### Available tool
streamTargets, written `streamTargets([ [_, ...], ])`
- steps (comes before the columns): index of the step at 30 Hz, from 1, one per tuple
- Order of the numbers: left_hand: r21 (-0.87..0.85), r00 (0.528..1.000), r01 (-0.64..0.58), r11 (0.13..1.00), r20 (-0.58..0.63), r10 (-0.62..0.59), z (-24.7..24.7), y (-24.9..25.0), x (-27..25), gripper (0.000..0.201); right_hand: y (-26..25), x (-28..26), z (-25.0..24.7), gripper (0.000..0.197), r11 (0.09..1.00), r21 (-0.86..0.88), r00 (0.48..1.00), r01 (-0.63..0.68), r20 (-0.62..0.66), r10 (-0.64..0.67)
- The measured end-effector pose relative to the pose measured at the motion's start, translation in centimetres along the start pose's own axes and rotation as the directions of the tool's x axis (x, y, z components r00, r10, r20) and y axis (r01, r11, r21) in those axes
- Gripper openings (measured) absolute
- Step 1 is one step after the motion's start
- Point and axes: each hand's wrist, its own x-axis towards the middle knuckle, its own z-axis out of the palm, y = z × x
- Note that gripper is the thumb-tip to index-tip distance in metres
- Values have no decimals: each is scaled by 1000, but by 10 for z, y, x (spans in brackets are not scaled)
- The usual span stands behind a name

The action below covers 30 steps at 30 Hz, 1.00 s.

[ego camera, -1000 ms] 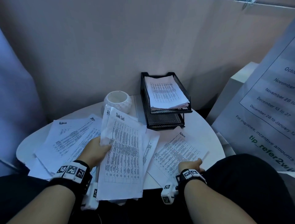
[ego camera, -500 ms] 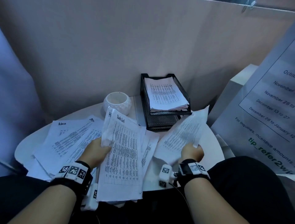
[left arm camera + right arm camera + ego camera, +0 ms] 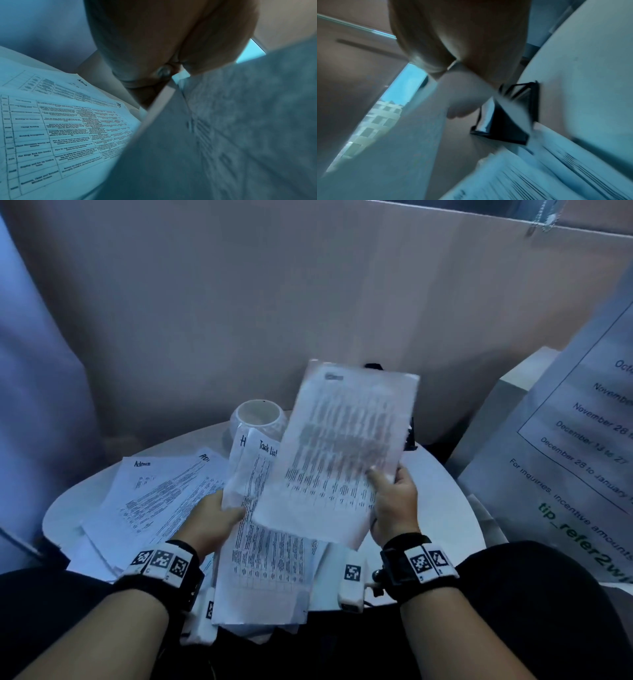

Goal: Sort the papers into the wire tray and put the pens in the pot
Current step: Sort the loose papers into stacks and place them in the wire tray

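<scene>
Grasping sheet [image 3: 342,453]: right grip [image 3: 394,508] | left grip [image 3: 212,522] grasping stack [image 3: 263,542] | pot [image 3: 258,419] empty

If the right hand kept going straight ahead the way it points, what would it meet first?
Probably the wire tray: the right hand, pinching a sheet, points up-table toward it. The sheet hides the tray in the head view, so depth is uncertain.

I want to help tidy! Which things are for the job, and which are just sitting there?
For the job:
raised sheet, in right hand
Task List bundle, in left hand
Admin papers
wire tray
pot

Just there:
big notice
</scene>
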Motion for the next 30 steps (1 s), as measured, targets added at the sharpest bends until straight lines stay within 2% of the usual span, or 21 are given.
streamTargets([
  [4,-178,1000,-23,984,13,26,-4,2,-1,12,40,-4,-15,32,967,-60,967,-246,53,250],
  [6,-261,999,-27,965,31,36,-4,6,-2,12,58,-8,-23,27,946,-137,951,-294,62,304],
  [10,-324,997,16,946,73,8,-2,12,-4,16,83,-15,-28,26,900,-292,919,-322,130,371],
  [16,-282,994,69,957,96,-43,5,11,-6,23,98,-20,-19,40,866,-400,879,-299,238,413],
  [19,-171,987,75,982,151,-49,7,10,-4,23,102,-22,-14,44,855,-445,871,-265,270,410],
  [21,-59,990,50,997,132,-41,5,3,1,16,106,-23,-13,42,858,-450,874,-247,279,398],
  [24,54,996,58,997,68,-62,0,-4,7,26,113,-20,-17,40,871,-381,890,-310,206,407],
  [27,107,998,63,992,-20,-61,-5,-5,9,27,120,-10,-28,38,838,-402,920,-370,-36,389],
  [28,104,997,70,992,-49,-65,-7,-5,10,26,123,-7,-32,39,822,-416,918,-389,-98,384],
  [30,92,992,80,993,-101,-71,-11,-5,12,25,127,-3,-36,36,790,-428,895,-440,-133,426],
])
